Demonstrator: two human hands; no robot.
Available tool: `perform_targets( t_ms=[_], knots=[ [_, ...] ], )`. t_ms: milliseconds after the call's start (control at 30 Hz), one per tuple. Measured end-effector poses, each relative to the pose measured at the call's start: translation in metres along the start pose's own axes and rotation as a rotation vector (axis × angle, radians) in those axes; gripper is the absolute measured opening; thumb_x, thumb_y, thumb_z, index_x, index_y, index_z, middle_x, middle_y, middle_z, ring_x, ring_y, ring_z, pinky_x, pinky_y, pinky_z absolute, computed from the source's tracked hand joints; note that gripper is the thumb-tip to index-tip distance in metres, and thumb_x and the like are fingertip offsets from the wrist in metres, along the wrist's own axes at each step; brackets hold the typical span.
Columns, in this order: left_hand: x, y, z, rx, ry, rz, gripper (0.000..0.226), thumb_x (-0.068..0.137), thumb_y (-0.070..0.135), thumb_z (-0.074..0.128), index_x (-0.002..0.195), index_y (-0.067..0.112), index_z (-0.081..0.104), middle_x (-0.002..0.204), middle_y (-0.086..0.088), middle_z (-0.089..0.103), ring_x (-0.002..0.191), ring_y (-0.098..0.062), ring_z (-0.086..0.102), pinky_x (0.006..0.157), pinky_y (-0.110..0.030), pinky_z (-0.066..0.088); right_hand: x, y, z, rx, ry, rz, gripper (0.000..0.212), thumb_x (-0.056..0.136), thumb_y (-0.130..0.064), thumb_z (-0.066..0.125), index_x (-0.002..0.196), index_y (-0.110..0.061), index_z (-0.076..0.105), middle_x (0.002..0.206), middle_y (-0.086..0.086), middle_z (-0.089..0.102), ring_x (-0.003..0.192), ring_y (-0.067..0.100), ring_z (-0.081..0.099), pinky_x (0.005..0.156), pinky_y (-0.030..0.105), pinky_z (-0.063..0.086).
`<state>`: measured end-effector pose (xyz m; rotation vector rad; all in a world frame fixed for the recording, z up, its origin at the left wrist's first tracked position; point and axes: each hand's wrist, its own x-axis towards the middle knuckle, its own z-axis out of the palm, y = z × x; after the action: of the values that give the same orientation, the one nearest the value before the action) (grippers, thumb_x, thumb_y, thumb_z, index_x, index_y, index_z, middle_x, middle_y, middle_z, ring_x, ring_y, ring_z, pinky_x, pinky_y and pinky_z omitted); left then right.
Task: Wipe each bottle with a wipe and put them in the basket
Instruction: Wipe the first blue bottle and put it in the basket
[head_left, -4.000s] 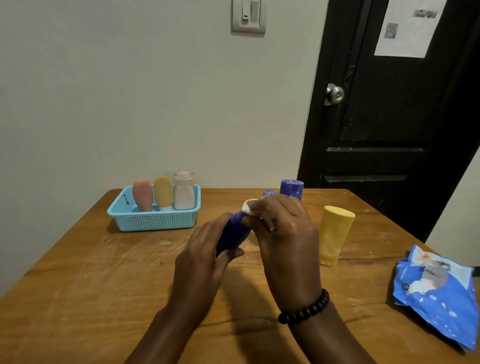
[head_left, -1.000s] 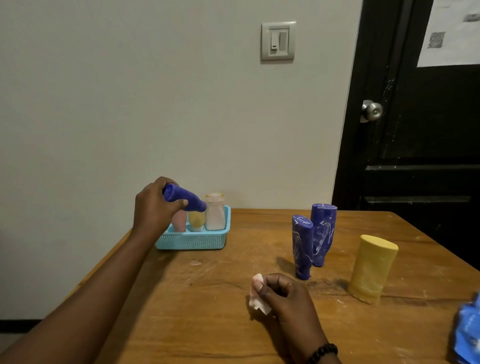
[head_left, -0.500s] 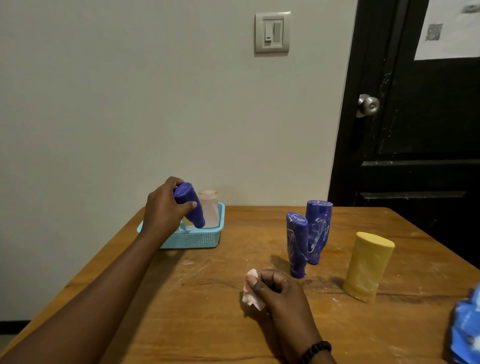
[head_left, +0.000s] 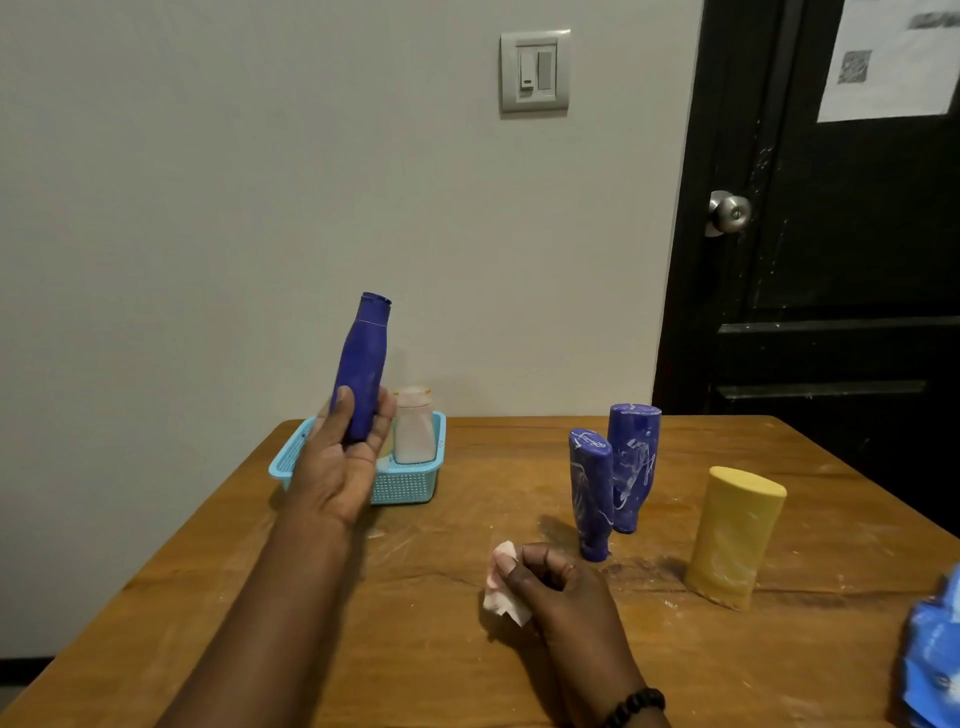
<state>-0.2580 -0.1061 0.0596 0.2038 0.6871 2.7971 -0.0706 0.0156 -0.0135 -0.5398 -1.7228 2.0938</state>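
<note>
My left hand (head_left: 340, 462) grips a clean dark blue bottle (head_left: 363, 364) by its base and holds it upright, cap up, above the turquoise basket (head_left: 410, 483). A pale white bottle (head_left: 414, 426) stands in the basket; my hand hides the rest of its contents. My right hand (head_left: 556, 584) rests on the wooden table (head_left: 519, 597) and pinches a crumpled white wipe (head_left: 501, 587). Two smeared blue bottles (head_left: 589, 493) (head_left: 632, 467) stand cap down right of centre. A yellow bottle (head_left: 732, 538) stands further right.
A blue wipes packet (head_left: 935, 654) lies at the table's right edge. Behind the table is a grey wall with a light switch (head_left: 535, 70). A black door with a metal knob (head_left: 730, 212) is at the back right.
My left hand has turned the blue bottle from tilted cap down over the basket to upright with its cap up, and raised it. My right hand has stayed put with the wipe.
</note>
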Motion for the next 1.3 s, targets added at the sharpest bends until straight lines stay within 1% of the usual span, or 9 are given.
perform_targets(
  t_ms=[67, 133, 300, 433, 533, 733, 833, 967, 1300],
  knots=[
    [-0.004, -0.014, 0.002, 0.085, 0.001, -0.015, 0.028, 0.092, 0.015, 0.062, 0.119, 0.012, 0.053, 0.119, -0.014, 0.063, 0.100, -0.022, 0.070, 0.093, -0.041, 0.056, -0.001, -0.001, 0.000, 0.050, 0.011, 0.021, 0.012, 0.086, -0.015, 0.072, 0.086, -0.004, 0.075, 0.081, 0.017, 0.073, 0.064, 0.017, 0.066, 0.052, 0.022, 0.052],
    [-0.003, -0.025, 0.001, 0.374, 0.027, 0.027, 0.022, 0.090, 0.020, 0.066, 0.110, 0.021, 0.056, 0.115, -0.008, 0.065, 0.110, -0.022, 0.063, 0.101, -0.041, 0.050, -0.002, -0.002, -0.001, 0.065, 0.012, 0.029, 0.012, 0.086, -0.013, 0.071, 0.089, -0.002, 0.074, 0.083, 0.019, 0.073, 0.064, 0.018, 0.066, 0.051, 0.022, 0.052],
    [0.014, -0.029, -0.007, 0.907, 0.050, 0.165, 0.046, 0.085, 0.029, 0.072, 0.123, 0.024, 0.048, 0.125, -0.007, 0.060, 0.111, -0.020, 0.061, 0.084, -0.030, 0.055, -0.002, -0.004, -0.004, 0.049, 0.009, 0.012, 0.014, 0.086, -0.015, 0.071, 0.087, -0.002, 0.074, 0.083, 0.019, 0.073, 0.063, 0.016, 0.066, 0.050, 0.020, 0.051],
    [0.026, -0.031, -0.010, 1.160, -0.051, 0.233, 0.047, 0.095, 0.030, 0.063, 0.139, 0.026, 0.047, 0.125, 0.000, 0.056, 0.112, -0.017, 0.056, 0.088, -0.029, 0.049, -0.002, -0.006, -0.003, 0.060, -0.005, 0.000, 0.016, 0.088, -0.012, 0.069, 0.090, 0.004, 0.072, 0.084, 0.025, 0.071, 0.054, 0.010, 0.063, 0.046, 0.017, 0.048],
    [0.033, -0.032, -0.008, 1.215, -0.022, 0.261, 0.043, 0.098, 0.033, 0.059, 0.139, 0.023, 0.048, 0.119, 0.001, 0.058, 0.104, -0.014, 0.056, 0.080, -0.026, 0.044, 0.000, -0.006, -0.003, 0.040, -0.009, 0.006, 0.015, 0.087, -0.014, 0.069, 0.090, 0.000, 0.073, 0.084, 0.021, 0.072, 0.055, 0.009, 0.064, 0.047, 0.017, 0.049],
    [0.038, -0.032, -0.008, 1.223, 0.008, 0.280, 0.041, 0.095, 0.023, 0.064, 0.133, 0.019, 0.048, 0.120, 0.005, 0.056, 0.110, -0.014, 0.053, 0.084, -0.025, 0.044, 0.004, -0.002, -0.002, 0.022, 0.004, -0.019, 0.014, 0.087, -0.018, 0.070, 0.086, -0.006, 0.076, 0.082, 0.013, 0.074, 0.064, 0.011, 0.066, 0.052, 0.017, 0.049],
    [0.041, -0.031, -0.012, 1.395, -0.031, 0.298, 0.045, 0.090, 0.018, 0.070, 0.128, 0.017, 0.045, 0.116, 0.003, 0.058, 0.106, -0.016, 0.056, 0.085, -0.032, 0.044, 0.003, -0.001, -0.002, 0.061, 0.011, 0.000, 0.013, 0.086, -0.017, 0.071, 0.086, -0.005, 0.075, 0.081, 0.014, 0.074, 0.063, 0.011, 0.065, 0.053, 0.018, 0.049],
    [0.049, -0.032, -0.018, 1.569, -0.089, 0.281, 0.047, 0.086, 0.013, 0.074, 0.124, 0.015, 0.048, 0.114, -0.001, 0.061, 0.103, -0.019, 0.059, 0.079, -0.029, 0.047, 0.002, -0.003, -0.003, 0.066, 0.014, 0.005, 0.012, 0.086, -0.017, 0.071, 0.088, -0.006, 0.076, 0.080, 0.011, 0.075, 0.062, 0.010, 0.066, 0.052, 0.017, 0.049],
    [0.065, -0.026, -0.029, 1.694, 0.032, 0.273, 0.051, 0.082, 0.012, 0.078, 0.124, 0.008, 0.050, 0.122, -0.014, 0.064, 0.100, -0.022, 0.058, 0.081, -0.034, 0.047, 0.006, 0.001, -0.003, -0.011, 0.008, -0.010, 0.011, 0.086, -0.022, 0.072, 0.087, -0.013, 0.077, 0.082, 0.005, 0.076, 0.073, 0.014, 0.070, 0.060, 0.020, 0.051]
  ],
)
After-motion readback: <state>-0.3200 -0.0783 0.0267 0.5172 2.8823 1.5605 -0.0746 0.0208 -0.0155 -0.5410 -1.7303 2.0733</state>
